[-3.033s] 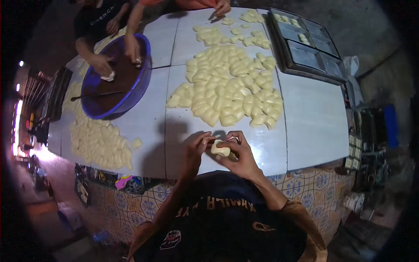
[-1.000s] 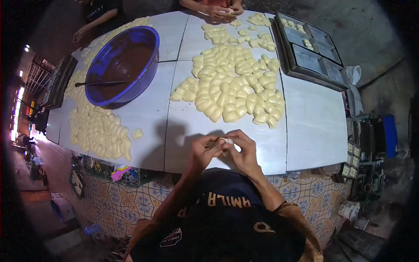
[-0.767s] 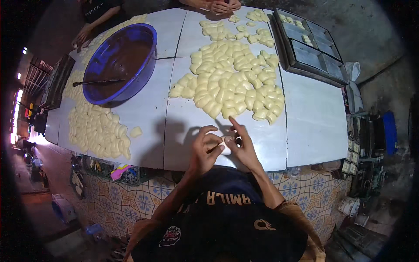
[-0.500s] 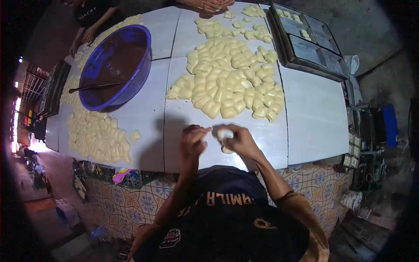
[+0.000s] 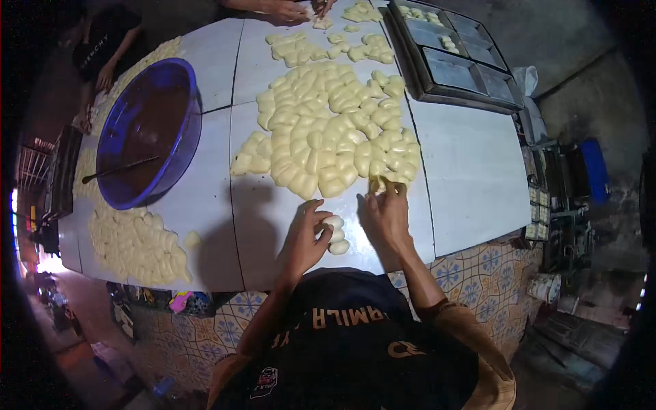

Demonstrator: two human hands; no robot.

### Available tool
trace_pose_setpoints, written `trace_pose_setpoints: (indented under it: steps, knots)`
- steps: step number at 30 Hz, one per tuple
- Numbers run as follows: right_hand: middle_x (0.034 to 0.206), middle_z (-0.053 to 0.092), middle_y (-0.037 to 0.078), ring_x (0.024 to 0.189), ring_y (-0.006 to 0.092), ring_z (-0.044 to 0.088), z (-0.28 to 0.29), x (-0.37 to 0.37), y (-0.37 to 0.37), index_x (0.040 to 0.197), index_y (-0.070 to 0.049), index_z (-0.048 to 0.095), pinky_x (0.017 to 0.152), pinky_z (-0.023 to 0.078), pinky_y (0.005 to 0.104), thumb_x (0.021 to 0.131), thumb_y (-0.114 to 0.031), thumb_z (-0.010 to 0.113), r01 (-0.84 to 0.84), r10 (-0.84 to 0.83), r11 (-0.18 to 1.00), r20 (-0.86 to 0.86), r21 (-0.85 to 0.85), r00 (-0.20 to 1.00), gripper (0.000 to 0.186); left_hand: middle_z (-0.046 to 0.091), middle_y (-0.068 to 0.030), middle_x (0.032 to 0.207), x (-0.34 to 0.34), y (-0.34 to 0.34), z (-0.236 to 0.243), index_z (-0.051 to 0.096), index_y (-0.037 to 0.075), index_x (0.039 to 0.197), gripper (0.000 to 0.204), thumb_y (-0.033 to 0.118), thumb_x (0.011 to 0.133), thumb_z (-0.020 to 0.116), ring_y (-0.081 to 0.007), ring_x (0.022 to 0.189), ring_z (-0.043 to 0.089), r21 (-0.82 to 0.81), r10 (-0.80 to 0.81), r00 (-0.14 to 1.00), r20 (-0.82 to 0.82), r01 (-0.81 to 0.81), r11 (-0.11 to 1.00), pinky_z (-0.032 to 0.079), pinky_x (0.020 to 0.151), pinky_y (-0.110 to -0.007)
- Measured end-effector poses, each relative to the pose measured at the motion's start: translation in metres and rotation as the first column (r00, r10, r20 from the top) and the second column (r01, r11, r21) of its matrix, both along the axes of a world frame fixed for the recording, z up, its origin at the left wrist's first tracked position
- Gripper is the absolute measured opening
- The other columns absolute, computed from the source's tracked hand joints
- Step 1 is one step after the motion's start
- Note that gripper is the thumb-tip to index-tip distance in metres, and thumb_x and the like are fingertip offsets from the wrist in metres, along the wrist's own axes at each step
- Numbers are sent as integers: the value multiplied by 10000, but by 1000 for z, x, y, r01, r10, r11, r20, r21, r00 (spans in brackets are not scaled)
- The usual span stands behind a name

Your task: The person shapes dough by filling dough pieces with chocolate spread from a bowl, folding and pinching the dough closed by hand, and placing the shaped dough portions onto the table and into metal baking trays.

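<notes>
My left hand [image 5: 311, 230] is curved and open beside a short row of three pale, smooth dough balls [image 5: 336, 247] on the white table near me, its fingertips at their left side. My right hand [image 5: 388, 201] is farther up and to the right, fingers bent onto a dough piece [image 5: 378, 182] at the lower edge of the large mass of soft, cream-coloured dough pieces [image 5: 314, 130]. The shadow of my head and arms falls on the tabletop [image 5: 478, 191] to the left of my hands.
A blue tub [image 5: 183, 157] of brown mixture holds a dark stick at left, with more dough pieces [image 5: 137, 249] around it. Metal trays [image 5: 471, 96] with a few dough balls stand at upper right. A co-worker's hands [image 5: 290, 12] are at the far edge; another person [image 5: 102, 48] stands at upper left.
My right hand has left the small dough balls and moved up-right to the dough mass. The balls now show uncovered beside my left hand. The view has shifted, moving the scene leftward.
</notes>
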State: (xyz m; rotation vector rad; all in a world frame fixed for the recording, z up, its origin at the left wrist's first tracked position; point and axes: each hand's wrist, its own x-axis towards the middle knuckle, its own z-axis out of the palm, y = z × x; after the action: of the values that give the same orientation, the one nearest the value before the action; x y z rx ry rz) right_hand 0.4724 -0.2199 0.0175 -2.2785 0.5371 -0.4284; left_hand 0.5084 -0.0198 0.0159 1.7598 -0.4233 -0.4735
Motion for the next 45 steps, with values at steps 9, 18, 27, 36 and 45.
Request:
trace_pose_setpoints:
  steps: [9, 18, 27, 36, 45]
  knots:
    - [842, 549, 185, 785, 307, 568, 25, -26, 44, 834, 20, 567, 687, 456, 400, 685, -102, 720, -56, 21, 939, 107, 339, 994, 247, 593, -111, 1133, 4, 25, -6, 540, 15, 1165, 341, 70, 836, 614, -222, 1103, 540, -43, 190, 970, 151, -186, 982, 423, 939, -350]
    - [1231, 427, 103, 1098, 157, 499, 74, -12, 76, 1081, 35, 587, 870, 456, 264, 795, 41, 670, -625, 446, 497, 440, 602, 779, 298, 571, -126, 1180, -27, 34, 70, 558, -56, 1185, 441, 287, 911, 600, -187, 1022, 571, -373, 289, 956, -45, -284, 883, 443, 894, -312]
    - [1245, 462, 165, 1126, 274, 478, 85, 25, 108, 1114, -23, 633, 967, 368, 401, 949, -363, 499, -732, 616, 674, 472, 99, 631, 401, 649, -48, 846, -17, 39, 66, 634, -18, 1007, 161, 46, 888, 549, -111, 767, 610, -655, 18, 806, -592, -494, 571, 501, 666, -272]
    - [1482, 215, 217, 1327, 331, 318, 43, 62, 92, 1498, -130, 37, 1023, 383, 473, 725, -681, 632, -634, 663, 173, 387, 754, 641, 1119, 515, -263, 1271, 117, 94, 84, 333, -66, 1375, 1143, 850, 697, 422, -356, 1195, 493, -917, -278, 912, -302, -199, 345, 362, 1010, -525]
    - [1476, 285, 171, 1281, 318, 392, 25, 82, 119, 1504, -208, 105, 999, 416, 452, 807, -474, 682, -639, 591, 99, 472, 763, 654, 943, 610, -94, 689, 337, 238, 36, 653, -23, 968, 941, 754, 867, 133, -198, 637, 586, 556, 349, 936, 33, -308, 772, 446, 594, -394]
